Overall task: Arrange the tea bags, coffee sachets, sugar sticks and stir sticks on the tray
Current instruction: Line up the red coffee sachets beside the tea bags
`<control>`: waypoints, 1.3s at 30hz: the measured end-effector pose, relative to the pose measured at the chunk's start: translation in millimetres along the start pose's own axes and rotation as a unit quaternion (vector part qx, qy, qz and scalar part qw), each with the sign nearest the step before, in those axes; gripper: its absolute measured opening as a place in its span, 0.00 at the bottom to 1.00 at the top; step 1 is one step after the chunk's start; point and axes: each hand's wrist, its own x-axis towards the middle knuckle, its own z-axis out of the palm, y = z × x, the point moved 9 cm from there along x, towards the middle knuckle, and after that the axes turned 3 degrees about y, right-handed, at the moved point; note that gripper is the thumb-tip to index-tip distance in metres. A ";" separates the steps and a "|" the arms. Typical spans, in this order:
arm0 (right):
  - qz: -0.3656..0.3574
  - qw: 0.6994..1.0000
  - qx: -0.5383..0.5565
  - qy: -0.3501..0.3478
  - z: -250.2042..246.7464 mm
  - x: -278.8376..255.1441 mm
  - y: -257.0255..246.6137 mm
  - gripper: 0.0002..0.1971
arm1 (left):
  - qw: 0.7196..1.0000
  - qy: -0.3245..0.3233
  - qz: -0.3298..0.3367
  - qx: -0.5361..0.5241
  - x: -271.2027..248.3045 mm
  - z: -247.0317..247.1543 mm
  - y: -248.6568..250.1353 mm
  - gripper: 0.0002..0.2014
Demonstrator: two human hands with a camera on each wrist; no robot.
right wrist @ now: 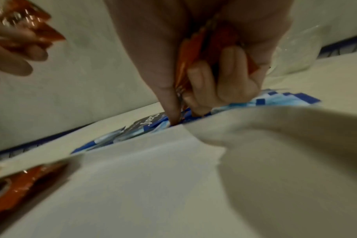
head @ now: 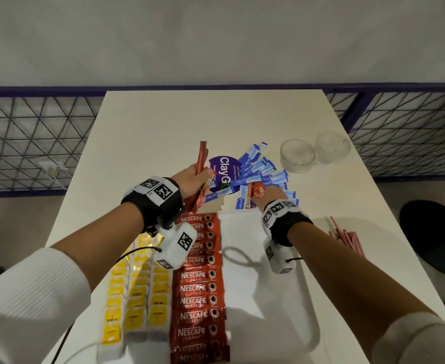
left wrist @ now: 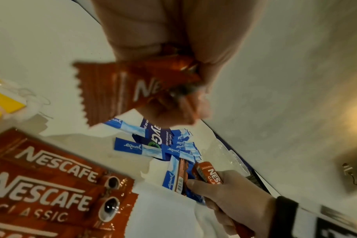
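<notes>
Nearest the camera, the row of coffee sachets (head: 197, 287) on the white tray (head: 242, 232) lies crosswise beside the yellow tea bags (head: 134, 292), and its near end is cut off by the frame. The left hand (head: 190, 179) holds a bundle of sachets (head: 200, 174) in a closed grip, long axis pointing away and slightly up. The right hand (head: 268, 195) grips more sachets (head: 255, 193) over the blue sugar sticks (head: 258, 169) on the desk (head: 163, 122); its fingers are mostly hidden, and the wrist views are blurred.
</notes>
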 end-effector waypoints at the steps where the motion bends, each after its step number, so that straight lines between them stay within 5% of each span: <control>1: 0.005 1.000 0.004 0.005 -2.1 2.3 -0.1 0.14 | 1.000 0.013 -0.007 -0.005 -0.3 -3.3 -1.0 0.11; 8: 0.012 0.999 0.036 -0.013 -4.4 7.5 -11.1 0.12 | 0.999 0.015 -0.041 0.008 -1.3 -17.8 -9.1 0.09; 10: 0.007 0.996 0.087 -0.027 -4.6 11.1 -12.9 0.18 | 0.999 0.001 -0.039 0.027 -1.7 -19.0 -9.8 0.08; 13: 0.016 0.983 0.182 -0.027 -14.5 16.2 -13.4 0.05 | 0.998 0.006 -0.040 0.052 -2.4 -23.9 -11.6 0.07; 15: 0.030 0.979 0.201 -0.023 -20.6 19.7 -9.2 0.18 | 0.997 0.020 -0.041 0.059 -4.5 -28.2 -11.0 0.07; 17: 0.033 0.979 0.200 -0.024 -25.6 15.3 -5.6 0.20 | 0.996 0.036 -0.044 0.062 -7.5 -32.3 -10.1 0.07; 22: 0.048 0.973 0.191 -0.120 -12.8 -6.5 3.4 0.15 | 0.996 0.055 -0.052 0.056 -19.3 -37.4 -8.6 0.05; 26: -0.030 0.975 0.150 -0.162 -10.6 -39.1 -10.5 0.14 | 0.997 0.042 -0.042 0.057 -33.8 -29.5 -14.7 0.10; 31: -0.092 0.936 0.264 -0.215 0.2 -78.0 -46.0 0.10 | 0.998 0.007 -0.033 0.049 -53.6 -10.8 -28.5 0.20; 34: -0.094 0.918 0.313 -0.225 11.6 -85.5 -57.5 0.16 | 0.998 0.007 -0.034 0.049 -66.8 -10.5 -38.2 0.18; 39: -0.106 0.871 0.414 -0.243 32.5 -110.2 -77.5 0.10 | 0.998 0.047 -0.044 -0.026 -85.6 -24.8 -63.6 0.18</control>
